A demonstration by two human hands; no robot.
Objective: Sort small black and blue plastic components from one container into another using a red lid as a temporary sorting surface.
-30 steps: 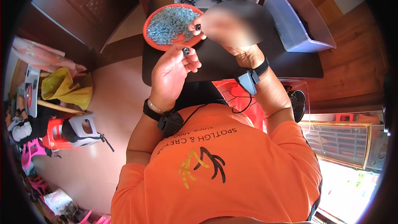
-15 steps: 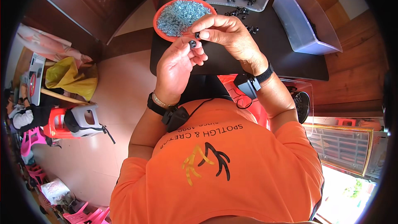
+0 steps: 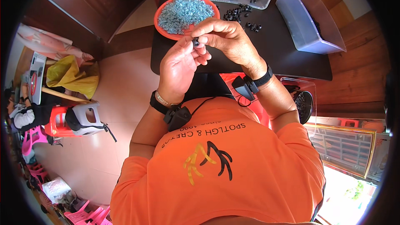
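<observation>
My left hand [image 3: 177,66] is palm up, its thumb and forefinger closed on a small round black plastic part [image 3: 196,42]. My right hand [image 3: 233,43] reaches in from the other side with thumb and forefinger pinched. Its fingertips meet the part, and the second small black piece they hold is mostly covered by them. Just beyond the hands, a red round tray [image 3: 156,24] carries a heap of small shiny silver metal pieces [image 3: 183,12].
Loose black parts [image 3: 234,13] lie on the dark table [image 3: 283,64] near a clear bin [image 3: 263,4] of similar parts. Another translucent bin [image 3: 298,29] stands at right. A person sits far left, near a grey and red stool [image 3: 85,118].
The right fingertips have come down and closer to the left ones, bringing the two black pieces together. The view has shifted slightly.
</observation>
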